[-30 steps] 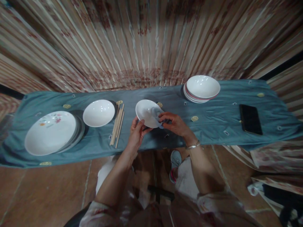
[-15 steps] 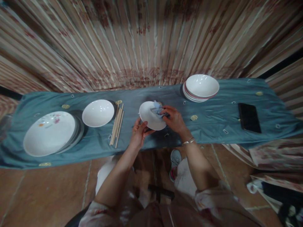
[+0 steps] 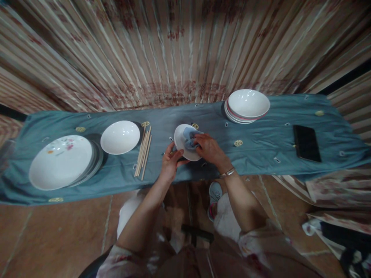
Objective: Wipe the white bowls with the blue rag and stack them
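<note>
A small white bowl [image 3: 180, 143], tilted, is held over the middle of the table by my left hand [image 3: 170, 161], thumb on the rim and fingers beneath. My right hand [image 3: 211, 150] grips a light blue cloth [image 3: 189, 138] and presses it against the inside of the bowl. Part of the bowl's right side is hidden behind the cloth and the right hand. To the left of my left hand lie several wooden chopsticks [image 3: 143, 153], side by side.
A teal cloth covers the long table [image 3: 255, 154]. Further left are a white bowl [image 3: 120, 138] and a stack of large floral plates [image 3: 61, 164]. At the back right stands a stack of bowls [image 3: 248, 103]; a dark phone or tablet [image 3: 307, 143] lies at the right. A pleated curtain [image 3: 179, 50] hangs behind.
My right hand has moved the cloth slightly left and down across the inside of the bowl. The bowl has turned and tilted a little in my left hand.
</note>
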`<state>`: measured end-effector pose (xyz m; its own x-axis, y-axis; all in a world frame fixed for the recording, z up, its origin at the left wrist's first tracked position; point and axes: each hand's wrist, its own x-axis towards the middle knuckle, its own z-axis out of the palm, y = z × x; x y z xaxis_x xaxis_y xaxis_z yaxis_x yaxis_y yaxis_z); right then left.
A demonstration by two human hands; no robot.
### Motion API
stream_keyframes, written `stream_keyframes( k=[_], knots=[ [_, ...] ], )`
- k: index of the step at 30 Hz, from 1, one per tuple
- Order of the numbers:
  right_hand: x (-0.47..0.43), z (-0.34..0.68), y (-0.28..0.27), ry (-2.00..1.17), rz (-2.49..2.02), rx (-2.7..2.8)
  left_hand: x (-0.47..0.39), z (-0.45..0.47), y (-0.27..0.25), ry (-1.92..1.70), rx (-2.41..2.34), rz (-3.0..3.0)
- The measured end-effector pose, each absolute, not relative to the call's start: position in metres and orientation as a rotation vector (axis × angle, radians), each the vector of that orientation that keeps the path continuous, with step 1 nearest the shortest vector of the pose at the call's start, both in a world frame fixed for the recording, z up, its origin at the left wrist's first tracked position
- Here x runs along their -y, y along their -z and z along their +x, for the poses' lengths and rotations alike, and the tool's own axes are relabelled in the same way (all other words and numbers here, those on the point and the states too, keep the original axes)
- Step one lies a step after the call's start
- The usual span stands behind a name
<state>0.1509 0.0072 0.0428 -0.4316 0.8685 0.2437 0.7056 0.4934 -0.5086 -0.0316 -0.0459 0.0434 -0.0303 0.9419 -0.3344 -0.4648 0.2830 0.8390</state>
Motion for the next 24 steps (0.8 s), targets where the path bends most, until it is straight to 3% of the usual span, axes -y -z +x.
stream_keyframes(
  k=[6, 12, 18, 24],
  knots=[
    [0.000, 0.150, -0.058, -0.865, -1.390, 2.258, 0.046, -0.031, -0.042, -1.221, -1.078, 0.611],
    [0.000, 0.146, -0.059, -1.224, -1.179, 2.071, 0.045, -0.033, -0.041, -1.198, -1.086, 0.636],
    [0.001, 0.133, -0.049, -1.249, -1.020, 1.833, 0.045, -0.031, -0.044, -1.191, -1.078, 0.630],
    [-0.005, 0.117, -0.045, -0.969, -1.091, 1.777, 0.046, -0.030, -0.043, -1.186, -1.055, 0.631]
  ],
)
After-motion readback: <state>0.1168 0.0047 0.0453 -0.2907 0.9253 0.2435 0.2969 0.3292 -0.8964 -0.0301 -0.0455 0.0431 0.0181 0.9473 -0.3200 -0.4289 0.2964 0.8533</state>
